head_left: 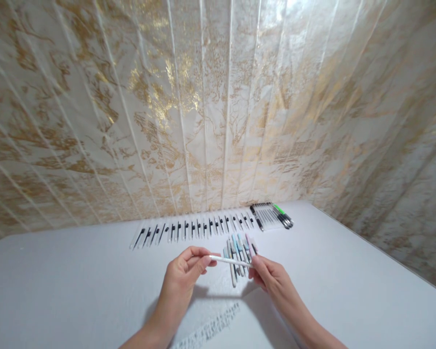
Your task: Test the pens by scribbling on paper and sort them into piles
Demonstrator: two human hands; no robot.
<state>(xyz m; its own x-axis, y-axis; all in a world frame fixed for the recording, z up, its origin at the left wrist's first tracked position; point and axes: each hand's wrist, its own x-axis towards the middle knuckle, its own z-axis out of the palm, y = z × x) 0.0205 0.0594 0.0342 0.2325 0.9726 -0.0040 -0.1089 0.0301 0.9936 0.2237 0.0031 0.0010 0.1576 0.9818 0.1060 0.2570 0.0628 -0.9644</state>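
A slim white pen (230, 261) is held nearly level above the table, stretched between my two hands. My left hand (183, 276) pinches its left end between thumb and fingers. At the other end, my right hand (271, 277) grips it the same way, its fingertips covering that tip. Just behind the pen lies a loose bunch of pens (234, 278) in white, pale blue and pink, partly hidden by it and by my right hand.
A long row of clear pens with dark parts (185, 231) lies along the table's back edge. Right of it sit black pens and a green one (279, 209). A sheet with dark marks (218, 325) lies in front on the white table (76, 286). A gold-patterned curtain (203, 121) rises behind.
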